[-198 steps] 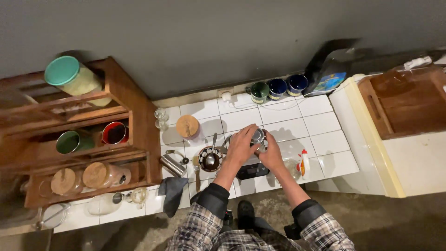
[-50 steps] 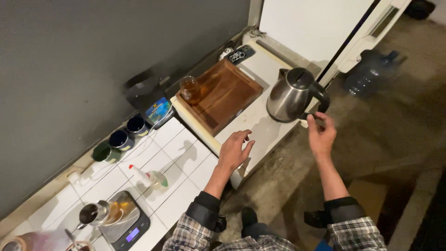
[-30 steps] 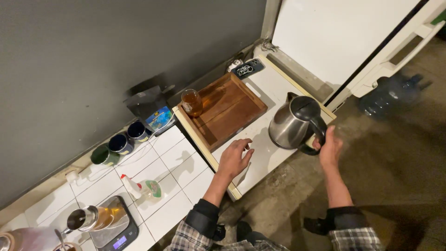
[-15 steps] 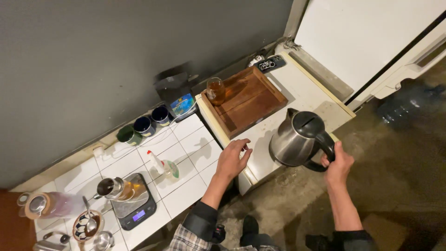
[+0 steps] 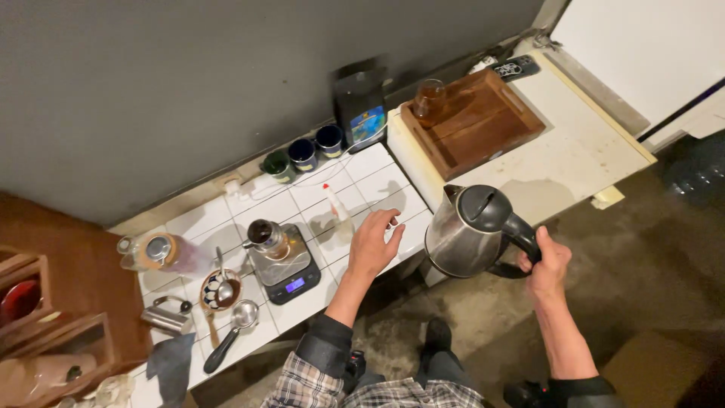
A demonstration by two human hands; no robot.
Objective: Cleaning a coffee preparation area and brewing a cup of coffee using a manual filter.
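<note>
Your right hand [image 5: 545, 264] is gripping the steel kettle [image 5: 470, 234] by its black handle; your left hand [image 5: 373, 245] is hovering open over the tiled counter [image 5: 377, 170].

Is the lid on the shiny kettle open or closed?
Closed. The kettle has its dark lid sitting flat on top; the right hand grips its handle.

Plaid flannel shirt with dark cuffed sleeves pushed up both forearms, dark trousers, dark shoes.
</note>
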